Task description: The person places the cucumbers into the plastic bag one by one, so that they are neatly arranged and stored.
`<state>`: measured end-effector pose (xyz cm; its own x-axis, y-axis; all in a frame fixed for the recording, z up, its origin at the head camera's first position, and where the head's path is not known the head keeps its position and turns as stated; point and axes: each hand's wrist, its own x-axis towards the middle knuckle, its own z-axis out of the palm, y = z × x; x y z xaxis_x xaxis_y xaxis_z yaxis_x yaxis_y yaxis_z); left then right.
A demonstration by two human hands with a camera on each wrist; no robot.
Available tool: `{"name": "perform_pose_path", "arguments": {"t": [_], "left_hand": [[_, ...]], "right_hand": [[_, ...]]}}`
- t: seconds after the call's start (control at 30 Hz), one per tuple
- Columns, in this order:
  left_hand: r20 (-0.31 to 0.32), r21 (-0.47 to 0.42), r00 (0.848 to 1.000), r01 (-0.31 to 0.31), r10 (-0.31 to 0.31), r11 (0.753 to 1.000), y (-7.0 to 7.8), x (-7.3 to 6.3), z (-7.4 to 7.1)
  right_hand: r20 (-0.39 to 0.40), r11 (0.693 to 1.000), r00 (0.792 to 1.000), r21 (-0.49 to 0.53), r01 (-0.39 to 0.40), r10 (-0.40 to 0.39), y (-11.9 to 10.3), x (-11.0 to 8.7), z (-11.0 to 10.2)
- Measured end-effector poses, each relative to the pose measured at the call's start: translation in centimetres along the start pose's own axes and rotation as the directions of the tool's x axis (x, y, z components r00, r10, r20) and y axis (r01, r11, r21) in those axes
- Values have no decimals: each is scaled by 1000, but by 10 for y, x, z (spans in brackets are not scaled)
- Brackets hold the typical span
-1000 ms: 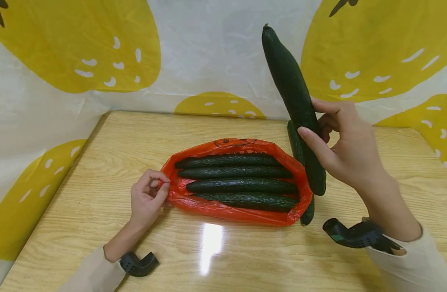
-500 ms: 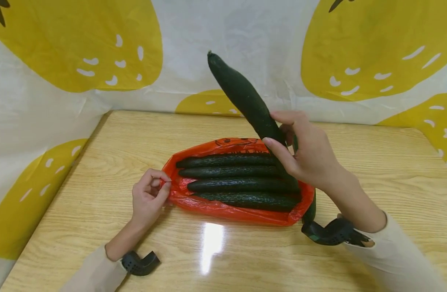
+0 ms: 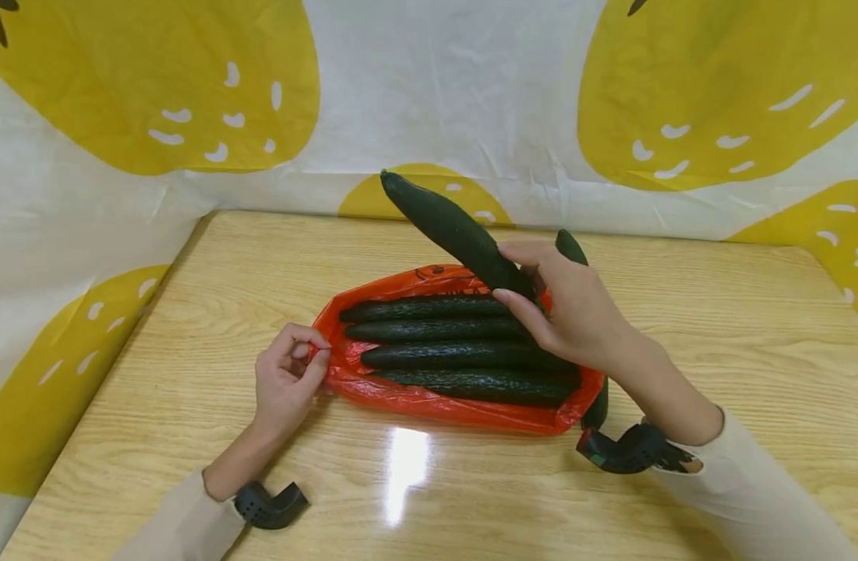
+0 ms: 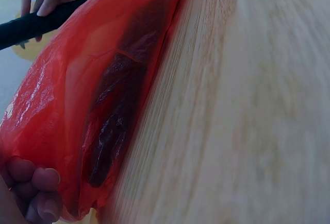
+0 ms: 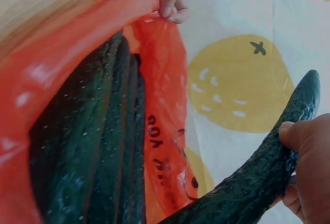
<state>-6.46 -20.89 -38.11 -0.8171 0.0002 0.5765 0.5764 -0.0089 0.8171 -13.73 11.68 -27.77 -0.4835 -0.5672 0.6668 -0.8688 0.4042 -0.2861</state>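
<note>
My right hand [image 3: 576, 308] grips a dark green cucumber [image 3: 446, 227] around its middle, tilted, its far tip raised up and to the left. Its lower end is hidden behind the hand in the head view. Below it a red plastic bag [image 3: 429, 403] lies with its mouth spread wide. Several cucumbers [image 3: 457, 356] lie side by side inside the bag. At the bag's left end my left hand [image 3: 288, 382] pinches the rim between thumb and fingers. In the right wrist view the held cucumber [image 5: 258, 172] slants beside the bag's printed side [image 5: 165, 121].
Another cucumber [image 3: 572, 246] lies on the wooden table [image 3: 211, 327] along the bag's right end, partly hidden by the right hand. A white cloth [image 3: 443, 93] with yellow fruit prints hangs behind the table and at its left.
My right hand has brought the cucumber leftward from the bag's right side to above the bag, and its raised tip has tilted lower and to the left. The left hand stays on the rim.
</note>
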Motion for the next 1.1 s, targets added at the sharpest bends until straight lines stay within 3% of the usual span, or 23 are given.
{"name": "perform_pose_path", "arguments": {"t": [0.27,0.5,0.63,0.8,1.1], "left_hand": [[-1,-28,1000,10,-10,1000,0,0,-1],[-1,-30,1000,12,-12,999,-1,-1,-1],[-3,-23,1000,7,-7,1000,-1,-1,0],[-2,-22,1000,1,-1,1000,-2,0,0],[-10,-46,1000,17,-17,999,0,0,0]], "right_hand": [[26,999,999,-25,44,-43,3,-9,7],[138,998,990,-52,31,-24,5,-15,9],[219,999,976,-47,24,-13,6,-17,9],[295,997,953,-22,74,-64,6,-18,10],[359,981,918,-25,193,-171,4,-20,17]]}}
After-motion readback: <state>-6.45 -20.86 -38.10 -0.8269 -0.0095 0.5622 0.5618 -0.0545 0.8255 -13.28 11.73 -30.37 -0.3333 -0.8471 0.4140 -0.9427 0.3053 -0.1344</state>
